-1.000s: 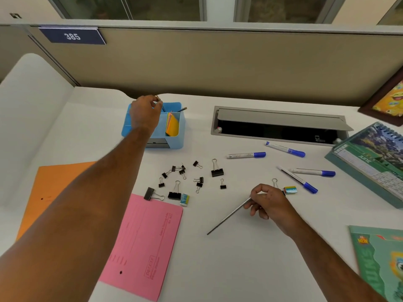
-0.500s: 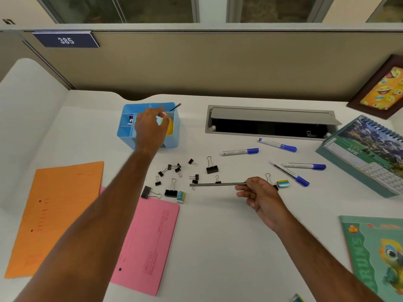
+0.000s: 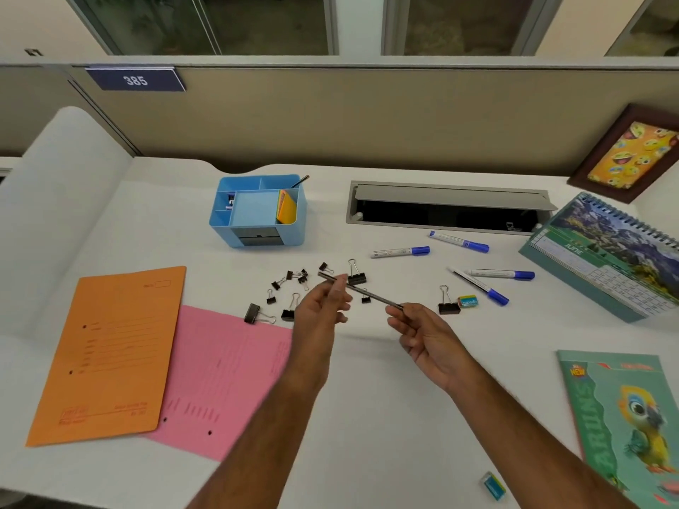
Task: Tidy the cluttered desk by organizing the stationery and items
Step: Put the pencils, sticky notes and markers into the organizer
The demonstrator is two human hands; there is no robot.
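**deskwatcher:** Both hands are on one thing. The right hand (image 3: 426,336) pinches the lower-right end of a thin dark pencil (image 3: 367,292) with curled fingers, and the left hand (image 3: 323,306) has its fingertips closed on the same pencil nearer the upper-left end. It hangs tilted between them, above the desk (image 3: 367,398), not touching it.

**pin_drop:** So it spans hand to hand? What's under it?

**deskwatcher:** Yep, with a short bit poking out past the left fingers. Right below and around it lie the scattered binder clips (image 3: 290,279), one bigger clip (image 3: 356,275) just behind the pencil and another (image 3: 447,303) just right of the right hand, next to a small eraser (image 3: 467,301).

**pin_drop:** And farther out?

**deskwatcher:** Blue-capped markers (image 3: 400,251) lie loose to the right, near a desk calendar (image 3: 606,259). The blue organizer (image 3: 257,229) sits well behind the left hand, with another pencil (image 3: 300,181) sticking out of a back compartment and sticky notes (image 3: 286,207) in its right slot. An orange folder (image 3: 110,354) overlaps a pink folder (image 3: 227,380) on the left. A green notebook (image 3: 624,427) sits at the bottom right, a second eraser (image 3: 494,484) near it.
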